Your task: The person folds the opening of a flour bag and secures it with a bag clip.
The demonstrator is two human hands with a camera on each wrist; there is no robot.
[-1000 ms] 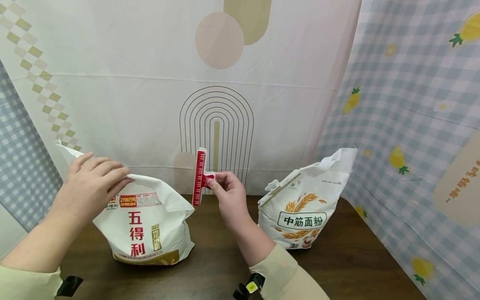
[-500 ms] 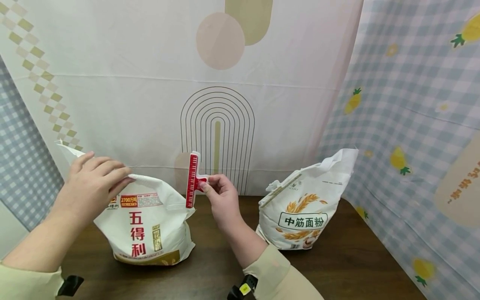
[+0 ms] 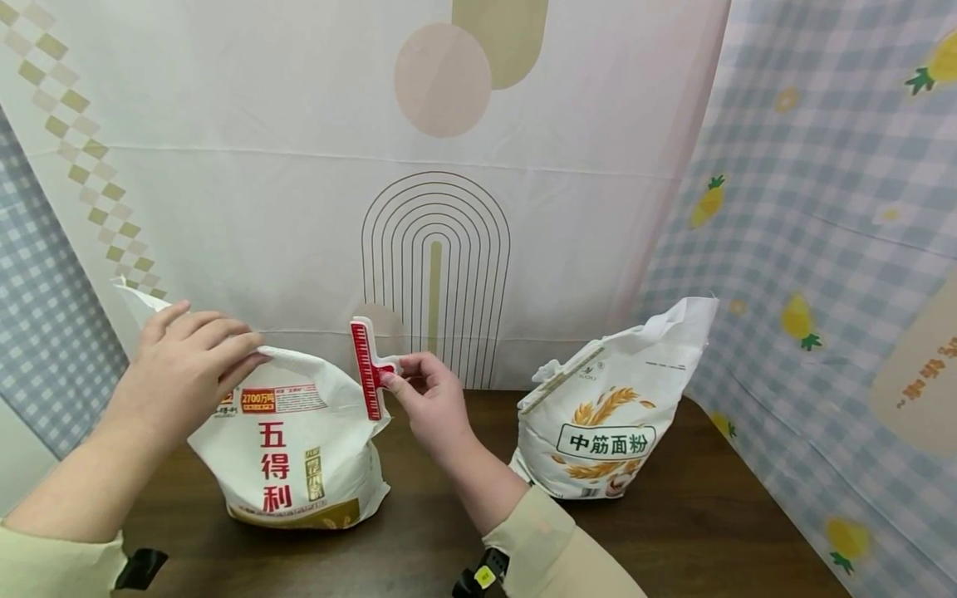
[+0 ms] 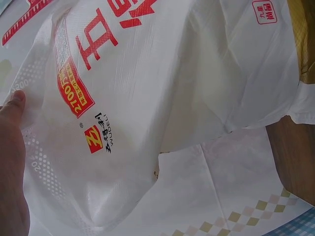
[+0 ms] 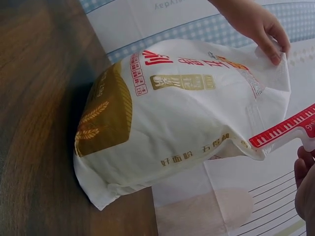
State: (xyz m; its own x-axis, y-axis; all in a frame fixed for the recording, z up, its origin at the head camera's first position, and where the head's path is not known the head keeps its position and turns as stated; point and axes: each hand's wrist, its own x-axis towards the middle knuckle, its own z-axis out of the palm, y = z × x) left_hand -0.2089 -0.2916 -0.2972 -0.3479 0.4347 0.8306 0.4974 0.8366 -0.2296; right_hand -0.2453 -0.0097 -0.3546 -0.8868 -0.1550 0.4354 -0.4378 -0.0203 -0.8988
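A white flour bag (image 3: 295, 440) with red characters stands on the table at the left. My left hand (image 3: 183, 365) grips its top edge, thumb on the front face and fingers over the back. My right hand (image 3: 434, 403) pinches the handle of a red and white bag clip (image 3: 367, 370), its long toothed bar roughly upright. The lower end of the clip (image 5: 283, 129) meets the bag's upper right corner in the right wrist view. Whether the bag's edge lies between the clip's jaws, I cannot tell.
Another white flour bag (image 3: 598, 415), with wheat ears and green lettering, stands at the right with its top leaning right. Dark wooden table (image 3: 695, 523) lies beneath both. A pale printed cloth (image 3: 247, 224) hangs behind, a blue checked cloth (image 3: 822, 274) at the right.
My right hand has carried the clip leftward and slightly down to the bag's right corner, and the clip's top has tipped left. My left hand has stayed on the bag's top.
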